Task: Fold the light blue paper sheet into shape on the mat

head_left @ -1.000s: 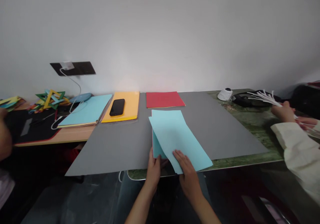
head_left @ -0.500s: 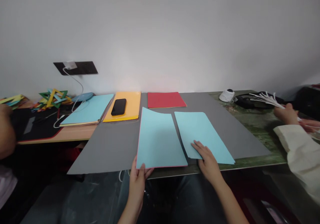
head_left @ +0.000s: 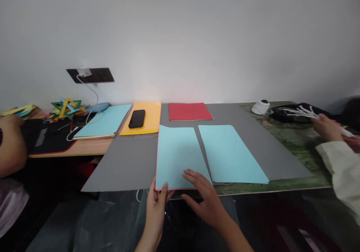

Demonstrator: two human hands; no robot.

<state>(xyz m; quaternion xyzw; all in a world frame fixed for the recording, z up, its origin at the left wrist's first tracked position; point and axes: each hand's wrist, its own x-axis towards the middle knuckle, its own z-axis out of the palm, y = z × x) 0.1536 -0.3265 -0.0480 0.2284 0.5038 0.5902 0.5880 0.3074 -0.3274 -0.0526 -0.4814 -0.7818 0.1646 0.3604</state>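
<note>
Light blue sheets with a pink edge point(head_left: 178, 150) lie in front of me on the grey board point(head_left: 132, 162). My left hand point(head_left: 157, 203) grips their near left corner, thumb on top and fingers underneath. Over the near right part of the same sheets is my right hand point(head_left: 205, 199), its fingers and thumb spread and nothing held. Whether its fingertips touch the paper, I cannot tell. Just to the right lies a second light blue stack point(head_left: 233, 152), untouched, its edges slightly fanned.
Red paper point(head_left: 189, 111) lies by the wall. A black phone point(head_left: 137, 119) rests on yellow paper point(head_left: 152, 117). At left are more blue paper point(head_left: 105, 121) and a person's arm point(head_left: 12, 143); at right, another person's hand point(head_left: 327, 128) holds white strands.
My right hand has left the right blue stack and moved left over the pink-edged sheets. Those sheets now lie flatter, still in my left hand. The view has shifted slightly.
</note>
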